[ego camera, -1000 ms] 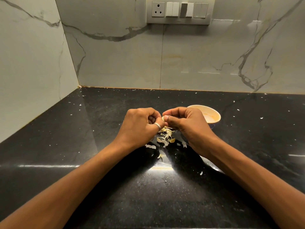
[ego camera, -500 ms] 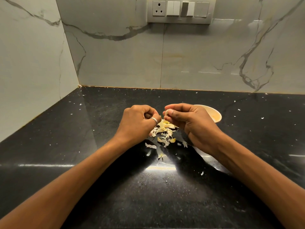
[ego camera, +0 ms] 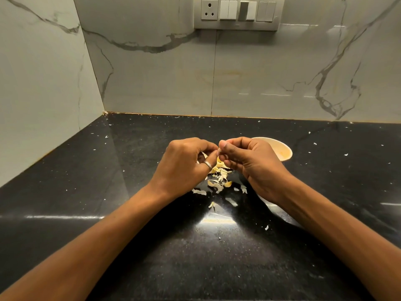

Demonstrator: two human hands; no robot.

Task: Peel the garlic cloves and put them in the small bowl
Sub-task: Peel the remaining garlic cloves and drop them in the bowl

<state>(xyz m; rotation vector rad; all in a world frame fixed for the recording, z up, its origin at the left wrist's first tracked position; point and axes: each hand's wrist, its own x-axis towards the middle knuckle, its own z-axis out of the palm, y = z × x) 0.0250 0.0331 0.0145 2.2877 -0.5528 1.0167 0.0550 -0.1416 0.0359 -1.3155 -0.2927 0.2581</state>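
Note:
My left hand, with a ring on one finger, and my right hand meet fingertip to fingertip above the black counter. Both have curled fingers pinching a small pale garlic clove, which is mostly hidden between them. A heap of pale garlic skins lies on the counter right below the hands. The small cream bowl stands just behind my right hand, its near side covered by the hand; what lies inside it is not clear.
The black stone counter runs to marble walls at the back and left. Small skin flakes are scattered over it. A switch and socket panel sits on the back wall.
The hands stay together over the skins, shifting only slightly. The fingers have worked at the clove. The view has drifted a little.

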